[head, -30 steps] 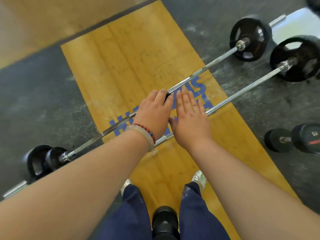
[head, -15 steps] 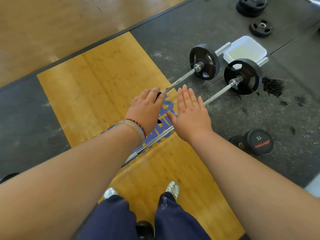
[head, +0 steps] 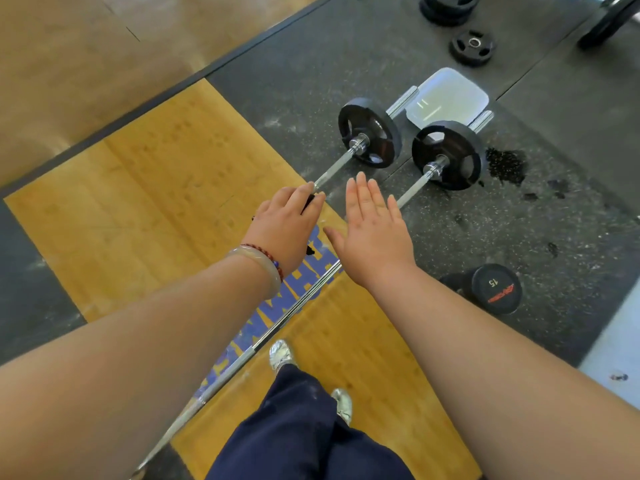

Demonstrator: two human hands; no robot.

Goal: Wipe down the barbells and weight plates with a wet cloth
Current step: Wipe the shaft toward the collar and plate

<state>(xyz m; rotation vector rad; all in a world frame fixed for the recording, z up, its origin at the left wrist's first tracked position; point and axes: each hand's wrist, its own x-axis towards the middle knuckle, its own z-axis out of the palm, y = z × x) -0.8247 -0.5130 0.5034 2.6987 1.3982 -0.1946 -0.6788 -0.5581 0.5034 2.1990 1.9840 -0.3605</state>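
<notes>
Both bare arms (head: 138, 323) reached forward and down side by side, the left hand (head: 284, 226) curled knuckles-up round a dark cloth (head: 308, 203) of which only scraps showed, while the right hand (head: 375, 233) was held flat, palm down, fingers straight and close together, thumb spread toward the left hand.

Shows two barbells side by side: a far barbell (head: 332, 173) and a near barbell (head: 298, 303). Counts two mounted weight plates, one far plate (head: 376, 128) and one near plate (head: 459, 148). Adds one loose plate (head: 462, 53) lying flat and one plate stack (head: 446, 6) at the top edge, too cropped to count. Includes one dumbbell (head: 495, 289) marked 15, one white tray (head: 450, 95) and one dark cloth (head: 308, 203), mostly hidden. Shows two hands, a left hand (head: 287, 223) and a right hand (head: 374, 230); two bracelets, a pale bangle (head: 264, 272) and a bead bracelet (head: 268, 252); two silver shoes, a front shoe (head: 282, 353) and a rear shoe (head: 343, 403).
</notes>
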